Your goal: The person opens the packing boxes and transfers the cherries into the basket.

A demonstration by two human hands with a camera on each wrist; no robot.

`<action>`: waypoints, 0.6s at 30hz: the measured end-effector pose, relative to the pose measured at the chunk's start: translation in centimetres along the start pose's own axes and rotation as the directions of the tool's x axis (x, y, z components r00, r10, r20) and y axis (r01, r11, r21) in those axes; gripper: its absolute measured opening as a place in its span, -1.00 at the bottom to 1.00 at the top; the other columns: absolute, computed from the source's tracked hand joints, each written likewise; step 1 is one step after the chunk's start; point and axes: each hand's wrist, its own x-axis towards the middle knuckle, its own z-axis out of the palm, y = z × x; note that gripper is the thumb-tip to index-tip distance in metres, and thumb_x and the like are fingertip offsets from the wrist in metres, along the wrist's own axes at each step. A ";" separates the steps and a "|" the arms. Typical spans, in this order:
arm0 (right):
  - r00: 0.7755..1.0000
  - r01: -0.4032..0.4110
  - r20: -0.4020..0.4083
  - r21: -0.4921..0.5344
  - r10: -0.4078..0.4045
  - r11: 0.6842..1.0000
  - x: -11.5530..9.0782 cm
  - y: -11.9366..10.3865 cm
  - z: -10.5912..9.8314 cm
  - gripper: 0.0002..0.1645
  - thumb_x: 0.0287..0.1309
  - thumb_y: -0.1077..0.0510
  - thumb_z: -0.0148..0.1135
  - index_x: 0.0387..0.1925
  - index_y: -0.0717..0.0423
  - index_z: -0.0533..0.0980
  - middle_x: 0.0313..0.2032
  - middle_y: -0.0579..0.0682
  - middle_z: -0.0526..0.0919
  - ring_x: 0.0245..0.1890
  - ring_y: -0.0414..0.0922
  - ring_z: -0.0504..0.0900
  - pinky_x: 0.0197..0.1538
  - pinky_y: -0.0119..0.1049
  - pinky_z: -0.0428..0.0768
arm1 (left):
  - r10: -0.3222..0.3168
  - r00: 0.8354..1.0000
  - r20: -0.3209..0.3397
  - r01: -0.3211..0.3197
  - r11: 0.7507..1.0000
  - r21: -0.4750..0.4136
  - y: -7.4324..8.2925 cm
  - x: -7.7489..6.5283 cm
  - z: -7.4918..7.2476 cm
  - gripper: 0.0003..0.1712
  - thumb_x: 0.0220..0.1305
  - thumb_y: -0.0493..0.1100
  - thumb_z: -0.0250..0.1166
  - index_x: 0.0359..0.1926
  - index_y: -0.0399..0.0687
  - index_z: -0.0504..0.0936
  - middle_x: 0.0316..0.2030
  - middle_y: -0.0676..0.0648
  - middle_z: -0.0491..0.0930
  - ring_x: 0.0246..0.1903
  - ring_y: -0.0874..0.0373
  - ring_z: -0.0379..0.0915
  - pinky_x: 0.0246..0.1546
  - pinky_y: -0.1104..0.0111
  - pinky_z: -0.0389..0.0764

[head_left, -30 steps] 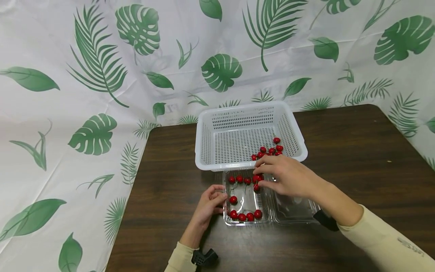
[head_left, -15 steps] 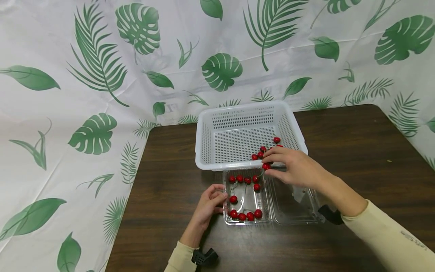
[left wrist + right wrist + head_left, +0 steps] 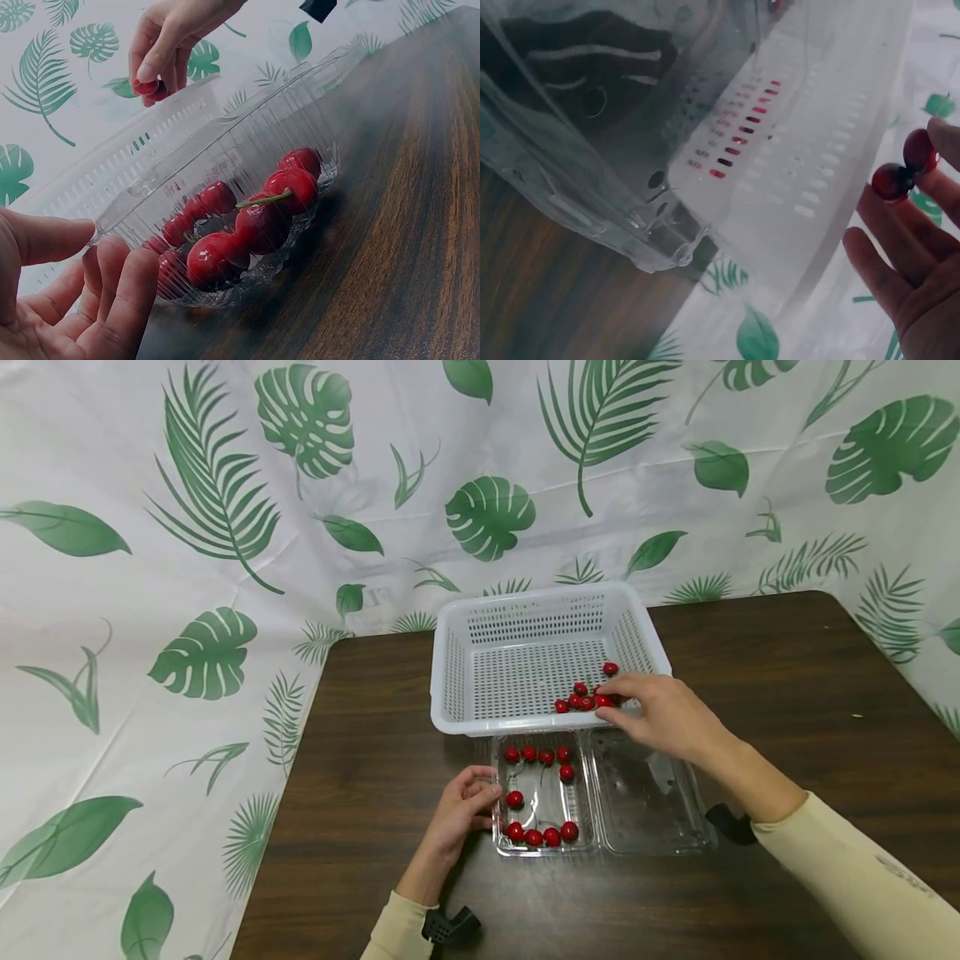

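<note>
My left hand pinches the left rim of a clear plastic clamshell container, thumb on the rim and fingers against its wall. Red cherries, some with green stems, lie along the container's edges, with one apart at its left side. Over the front right rim of a white perforated basket, my right hand holds cherries between thumb and fingers. The right wrist view shows two dark red cherries at those fingertips. Several loose cherries lie in the basket's front right, partly hidden by this hand.
The container's hinged lid lies open to the right. Behind the container, the basket stands close against it on a dark wooden table. A white cloth with green leaves hangs behind the table.
My right hand has moved from above the container back and right to the basket's front rim, holding a cherry on the way. A cherry stays in the container's far right corner. My left hand has stayed put.
</note>
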 end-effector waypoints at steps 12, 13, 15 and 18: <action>0.991 -0.136 -0.008 -0.110 0.136 0.985 0.2 0.6 0.9 -0.64 0.07 0.00 0.46 -0.16 0.15 0.69 -0.23 0.07 0.72 -0.39 -0.05 0.61 -0.34 -0.09 0.59 | -0.021 1.000 -0.010 0.021 1.000 0.001 -0.1 0.0 0.0 -0.63 0.30 -0.27 0.27 0.07 -0.30 0.41 -0.45 0.03 0.52 -0.56 0.23 0.46 -0.54 0.41 0.55; 0.990 -0.140 -0.003 -0.118 0.141 0.983 0.3 0.6 0.9 -0.63 0.07 -0.01 0.46 -0.17 0.15 0.69 -0.24 0.08 0.72 -0.41 -0.06 0.59 -0.37 -0.12 0.58 | -0.020 1.000 -0.009 0.020 1.000 0.001 -0.1 0.0 0.0 -0.63 0.30 -0.27 0.27 0.07 -0.30 0.41 -0.45 0.03 0.52 -0.56 0.23 0.46 -0.54 0.41 0.55; 0.990 -0.142 0.006 -0.125 0.144 0.982 0.4 0.7 1.0 -0.62 0.08 -0.02 0.45 -0.17 0.17 0.69 -0.26 0.09 0.72 -0.45 -0.05 0.57 -0.42 -0.15 0.55 | -0.019 1.000 -0.008 0.019 1.000 0.001 0.0 0.0 0.0 -0.61 0.30 -0.27 0.27 0.08 -0.32 0.40 -0.45 0.03 0.52 -0.55 0.23 0.45 -0.54 0.41 0.55; 0.988 -0.149 0.015 -0.128 0.152 0.980 0.5 0.8 1.1 -0.60 0.08 -0.02 0.44 -0.15 0.19 0.69 -0.25 0.13 0.72 -0.44 -0.02 0.58 -0.43 -0.13 0.57 | -0.013 1.000 -0.005 0.013 1.000 0.005 -0.1 0.0 0.0 -0.58 0.30 -0.27 0.28 0.10 -0.36 0.39 -0.46 0.02 0.52 -0.54 0.23 0.45 -0.54 0.41 0.55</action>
